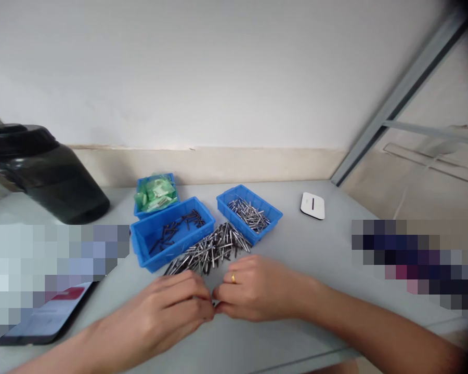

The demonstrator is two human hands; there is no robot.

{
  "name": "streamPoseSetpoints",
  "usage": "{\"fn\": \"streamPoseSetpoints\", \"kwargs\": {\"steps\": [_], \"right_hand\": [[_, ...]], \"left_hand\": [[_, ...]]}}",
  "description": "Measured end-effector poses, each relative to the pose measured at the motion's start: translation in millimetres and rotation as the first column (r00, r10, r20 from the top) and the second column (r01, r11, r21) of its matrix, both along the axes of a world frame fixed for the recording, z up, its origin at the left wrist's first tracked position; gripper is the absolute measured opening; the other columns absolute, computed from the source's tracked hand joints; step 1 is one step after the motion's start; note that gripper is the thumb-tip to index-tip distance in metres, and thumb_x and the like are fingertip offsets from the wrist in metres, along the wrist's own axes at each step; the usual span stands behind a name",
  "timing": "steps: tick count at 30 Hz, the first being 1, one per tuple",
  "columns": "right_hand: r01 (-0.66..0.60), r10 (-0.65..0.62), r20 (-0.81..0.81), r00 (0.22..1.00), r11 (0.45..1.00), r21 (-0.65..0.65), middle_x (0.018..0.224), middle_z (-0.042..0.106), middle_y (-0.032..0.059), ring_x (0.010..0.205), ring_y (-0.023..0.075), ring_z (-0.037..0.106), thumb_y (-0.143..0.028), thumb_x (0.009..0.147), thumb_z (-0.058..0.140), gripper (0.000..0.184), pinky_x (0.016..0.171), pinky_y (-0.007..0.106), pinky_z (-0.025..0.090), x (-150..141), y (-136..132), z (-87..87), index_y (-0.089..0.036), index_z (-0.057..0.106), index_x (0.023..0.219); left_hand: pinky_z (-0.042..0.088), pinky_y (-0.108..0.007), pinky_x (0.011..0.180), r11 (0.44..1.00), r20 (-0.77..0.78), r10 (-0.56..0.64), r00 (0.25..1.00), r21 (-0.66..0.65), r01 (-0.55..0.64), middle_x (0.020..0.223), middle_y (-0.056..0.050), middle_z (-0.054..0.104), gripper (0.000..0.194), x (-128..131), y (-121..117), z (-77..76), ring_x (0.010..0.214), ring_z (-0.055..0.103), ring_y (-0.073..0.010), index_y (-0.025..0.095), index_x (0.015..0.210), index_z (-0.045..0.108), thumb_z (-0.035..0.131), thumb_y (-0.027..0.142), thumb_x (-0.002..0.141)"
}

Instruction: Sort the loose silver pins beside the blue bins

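My left hand (pixel 175 306) and my right hand (pixel 253 291) meet fingertip to fingertip low over the table. Both are closed in a pinch; a tiny dark bit shows between the fingertips, too small to name. Just beyond my fingers lies a loose pile of thin metal pins (pixel 214 246), silver and dark. Behind the pile on the left, a blue bin (pixel 195 239) holds scattered dark pins. Silver pins fill part of a second blue bin (pixel 273 217) on the right.
A smaller blue bin (pixel 140 212) at the back holds a green plastic bag (pixel 156 192). To the left stands a large dark bottle (pixel 58 176), with a tablet-like device (pixel 47 322) nearer me. A white square device (pixel 312 205) lies right, before a metal frame (pixel 398 98).
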State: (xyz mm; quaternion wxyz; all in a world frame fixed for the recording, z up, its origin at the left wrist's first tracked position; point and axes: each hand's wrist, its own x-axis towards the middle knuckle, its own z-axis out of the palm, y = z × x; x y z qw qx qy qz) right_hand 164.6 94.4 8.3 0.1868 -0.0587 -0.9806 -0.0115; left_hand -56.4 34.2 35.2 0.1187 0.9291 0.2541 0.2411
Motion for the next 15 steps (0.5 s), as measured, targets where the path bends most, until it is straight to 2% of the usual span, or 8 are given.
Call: {"fn": "streamPoseSetpoints", "kwargs": {"steps": [5,9,15], "right_hand": [[0.053,-0.052,-0.018,0.998,0.998,0.038,0.063,0.055,-0.0028,0.060,0.0108,0.048,-0.028,0.096,0.044,0.027,0.055,0.028,0.030,3.4,4.4,5.6,-0.018,0.052,0.073],[0.057,-0.057,0.005,0.998,0.997,0.045,0.062,0.054,-0.0030,0.059,0.0104,0.045,-0.025,0.095,0.044,0.024,0.055,0.028,0.028,4.6,5.2,5.8,-0.018,0.052,0.073],[0.022,-0.022,-0.009,1.000,0.999,0.044,0.064,0.054,-0.0029,0.060,0.0110,0.043,-0.022,0.094,0.044,0.021,0.055,0.027,0.027,5.3,5.5,5.9,-0.018,0.054,0.075]], "left_hand": [[0.054,-0.026,0.082,1.000,0.017,0.002,1.000,0.001,-0.002,0.097,-0.007,0.068,0.022,-5.2,2.7,-2.6,0.093,0.063,-0.0153,0.015,0.106,0.062,0.044,0.008,0.094],[0.053,-0.026,0.073,0.998,-0.002,0.066,0.998,0.014,-0.066,0.091,-0.006,0.068,0.019,-7.6,4.7,-5.0,0.082,0.063,-0.0144,0.016,0.103,0.063,0.046,0.012,0.095],[0.054,-0.025,0.068,0.979,-0.028,0.158,0.987,0.137,-0.153,0.086,-0.005,0.068,0.022,-8.3,7.7,-8.4,0.075,0.064,-0.0145,0.015,0.107,0.065,0.046,0.017,0.096]]}}
